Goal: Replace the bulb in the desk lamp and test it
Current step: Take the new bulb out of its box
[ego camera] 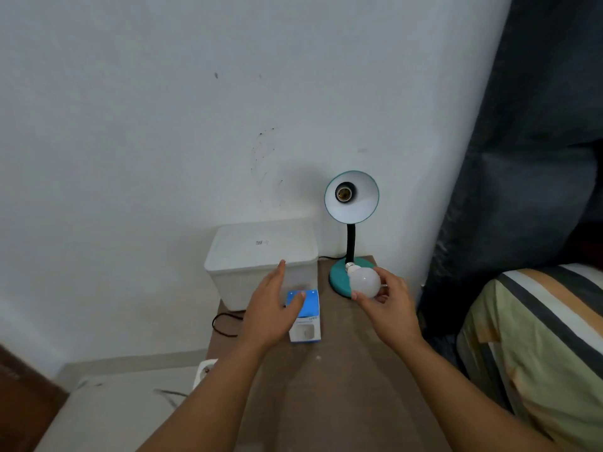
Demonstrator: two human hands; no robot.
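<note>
We hold the white bulb (364, 282) in our right hand (390, 303), fingertips curled around the glass globe, with the metal screw base pointing up and away toward the desk lamp (351, 223). That grip makes sense: the threaded end is left free to meet the socket, and the fingers sit where they can twist. The bulb hangs in front of the lamp's teal base (341, 282), well below the shade.

The shade (354, 203) is tilted toward us on its black gooseneck, so the socket (344, 193) faces out and shows as a dark, bare hole — no bulb is in it. We judge the old bulb is already out and the fitting step is next; whether the one in hand is the new one we cannot say for sure.

Our left hand (272, 308) is open, fingers straight and relaxed, gripping nothing. It hovers over the blue and white bulb box (306, 321), which lies flat on the brown surface (342, 370) just in front of a white lidded bin (261, 259); whether the thumb touches the box is unclear.

A black cord (225, 324) loops off the left edge of the surface, and a striped bed cover (538, 337) lies to the right.
</note>
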